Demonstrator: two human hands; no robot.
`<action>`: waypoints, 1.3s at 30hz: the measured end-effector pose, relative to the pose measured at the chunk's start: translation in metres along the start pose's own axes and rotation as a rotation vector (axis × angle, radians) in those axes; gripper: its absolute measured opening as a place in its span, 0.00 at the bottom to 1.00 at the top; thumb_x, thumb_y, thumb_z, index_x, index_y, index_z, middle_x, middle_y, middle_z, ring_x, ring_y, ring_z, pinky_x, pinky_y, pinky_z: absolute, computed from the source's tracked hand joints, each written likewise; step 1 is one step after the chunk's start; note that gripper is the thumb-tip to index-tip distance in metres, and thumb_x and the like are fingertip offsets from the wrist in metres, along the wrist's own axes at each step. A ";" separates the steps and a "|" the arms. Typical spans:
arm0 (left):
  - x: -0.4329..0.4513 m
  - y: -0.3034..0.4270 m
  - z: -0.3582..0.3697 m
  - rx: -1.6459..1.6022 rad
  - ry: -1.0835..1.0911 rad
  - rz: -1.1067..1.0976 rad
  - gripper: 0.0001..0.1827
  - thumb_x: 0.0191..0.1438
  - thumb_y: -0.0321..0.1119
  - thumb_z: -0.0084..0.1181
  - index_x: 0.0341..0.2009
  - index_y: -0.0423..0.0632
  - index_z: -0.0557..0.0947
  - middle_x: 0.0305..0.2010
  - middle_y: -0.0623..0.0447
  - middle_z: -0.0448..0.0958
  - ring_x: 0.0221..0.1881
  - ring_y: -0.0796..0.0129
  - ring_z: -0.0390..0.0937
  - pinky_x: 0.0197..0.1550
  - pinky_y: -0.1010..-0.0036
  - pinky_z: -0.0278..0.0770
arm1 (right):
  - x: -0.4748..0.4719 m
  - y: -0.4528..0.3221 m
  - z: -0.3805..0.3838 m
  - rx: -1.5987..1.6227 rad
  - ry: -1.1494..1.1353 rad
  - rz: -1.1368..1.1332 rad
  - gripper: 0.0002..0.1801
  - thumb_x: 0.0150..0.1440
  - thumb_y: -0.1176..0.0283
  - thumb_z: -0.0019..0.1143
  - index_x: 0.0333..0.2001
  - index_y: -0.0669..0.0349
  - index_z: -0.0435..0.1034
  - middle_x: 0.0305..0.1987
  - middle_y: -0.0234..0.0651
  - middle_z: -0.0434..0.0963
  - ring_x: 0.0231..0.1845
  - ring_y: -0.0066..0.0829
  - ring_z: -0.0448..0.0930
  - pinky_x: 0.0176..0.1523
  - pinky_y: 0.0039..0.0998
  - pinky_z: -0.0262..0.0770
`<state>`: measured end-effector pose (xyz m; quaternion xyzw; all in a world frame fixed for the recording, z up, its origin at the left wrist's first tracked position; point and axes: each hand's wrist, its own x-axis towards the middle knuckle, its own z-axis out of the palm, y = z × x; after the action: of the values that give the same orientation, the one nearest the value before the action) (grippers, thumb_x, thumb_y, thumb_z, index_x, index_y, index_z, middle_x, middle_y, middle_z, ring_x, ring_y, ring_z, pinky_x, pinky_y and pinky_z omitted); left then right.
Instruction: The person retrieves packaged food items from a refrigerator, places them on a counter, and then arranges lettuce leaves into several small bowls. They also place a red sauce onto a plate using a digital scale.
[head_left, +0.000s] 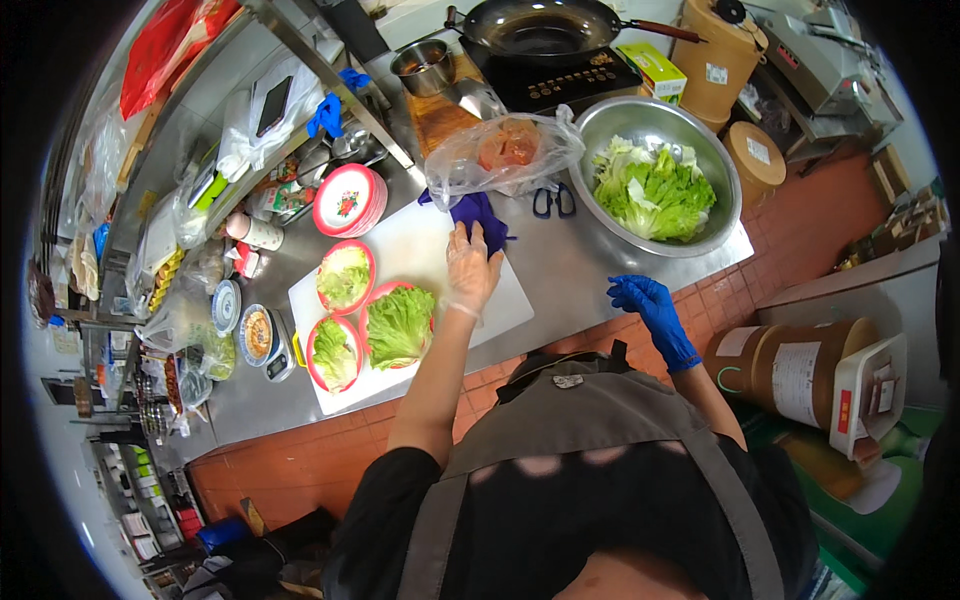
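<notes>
My left hand, in a clear disposable glove, rests its fingertips on a bunched purple cloth at the edge of a white cutting board. My right hand, in a blue glove, hovers past the table's front edge with fingers bent; whether it holds anything cannot be told. Lettuce leaves lie in three red-rimmed plates on the board, beside a stack of similar plates. A large steel bowl of lettuce stands at the right. Dark-handled scissors lie between cloth and bowl.
Behind the cloth lies a clear plastic bag with reddish food. Farther back are a wok on an induction cooker and a steel pot. At left, a bowl of food sits on a kitchen scale, below a metal shelf.
</notes>
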<state>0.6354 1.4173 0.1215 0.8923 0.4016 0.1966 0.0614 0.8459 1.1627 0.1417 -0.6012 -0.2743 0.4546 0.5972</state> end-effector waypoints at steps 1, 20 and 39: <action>0.011 -0.009 0.006 -0.012 -0.077 -0.035 0.38 0.46 0.40 0.63 0.60 0.41 0.64 0.61 0.29 0.60 0.61 0.39 0.61 0.61 0.60 0.63 | 0.008 -0.005 0.009 -0.044 -0.020 0.019 0.15 0.63 0.66 0.47 0.49 0.62 0.72 0.40 0.34 0.80 0.37 0.22 0.78 0.43 0.23 0.72; 0.012 -0.014 0.028 -0.173 -0.192 0.189 0.31 0.44 0.36 0.63 0.55 0.47 0.70 0.57 0.39 0.64 0.57 0.38 0.61 0.58 0.54 0.62 | 0.074 0.014 0.106 -0.131 -0.073 0.092 0.14 0.61 0.73 0.49 0.49 0.65 0.72 0.39 0.34 0.79 0.36 0.20 0.76 0.42 0.22 0.73; 0.104 0.006 -0.069 -0.560 0.008 -0.039 0.17 0.52 0.26 0.53 0.48 0.42 0.77 0.46 0.42 0.78 0.45 0.52 0.76 0.48 0.66 0.73 | 0.244 -0.115 0.091 -0.535 -0.023 -0.721 0.14 0.56 0.80 0.46 0.45 0.62 0.74 0.46 0.41 0.79 0.46 0.35 0.79 0.51 0.29 0.72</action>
<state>0.6743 1.4875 0.2177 0.8320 0.3491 0.3021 0.3076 0.8974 1.4344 0.2112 -0.5953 -0.5808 0.1369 0.5380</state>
